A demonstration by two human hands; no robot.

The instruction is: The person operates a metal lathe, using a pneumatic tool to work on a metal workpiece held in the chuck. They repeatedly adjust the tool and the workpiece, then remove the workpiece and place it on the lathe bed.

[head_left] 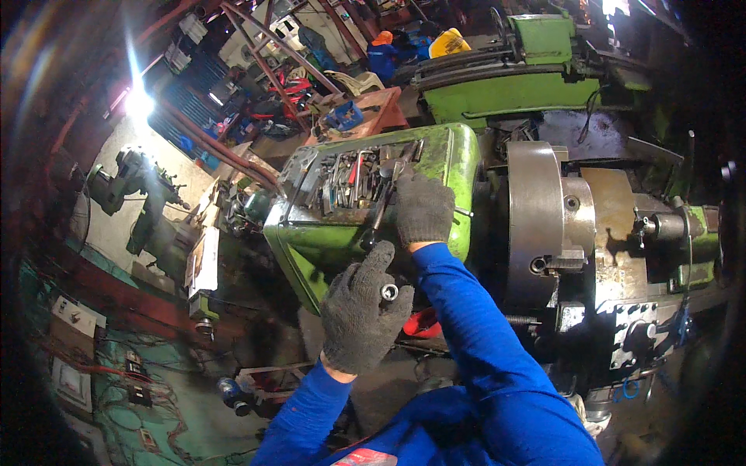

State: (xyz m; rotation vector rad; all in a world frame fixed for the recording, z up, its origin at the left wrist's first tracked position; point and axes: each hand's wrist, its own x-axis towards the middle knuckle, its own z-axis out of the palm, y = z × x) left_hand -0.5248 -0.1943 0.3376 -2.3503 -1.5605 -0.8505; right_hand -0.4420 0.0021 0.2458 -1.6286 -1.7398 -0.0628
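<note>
My left hand (pixel 361 314), in a dark grey knit glove, is closed around a metal socket (pixel 389 292), its round hollow end showing between the fingers. Beyond it, my right hand (pixel 425 208), gloved alike, is over the right part of the green headstock top (pixel 454 147) with its fingers curled down; what they hold, if anything, is hidden. A short metal rod (pixel 463 212) sticks out beside that hand. Left of it slants a dark rod with a black knob (pixel 369 237). Several wrenches and loose hand tools (pixel 350 180) lie on the headstock top.
A large lathe chuck (pixel 535 217) stands close to my right arm. Behind are a reddish table (pixel 381 109) with a blue basket (pixel 344 116) and another green machine (pixel 505 93). A person in blue (pixel 381 58) is farther back. A red container (pixel 422 323) sits below my right forearm.
</note>
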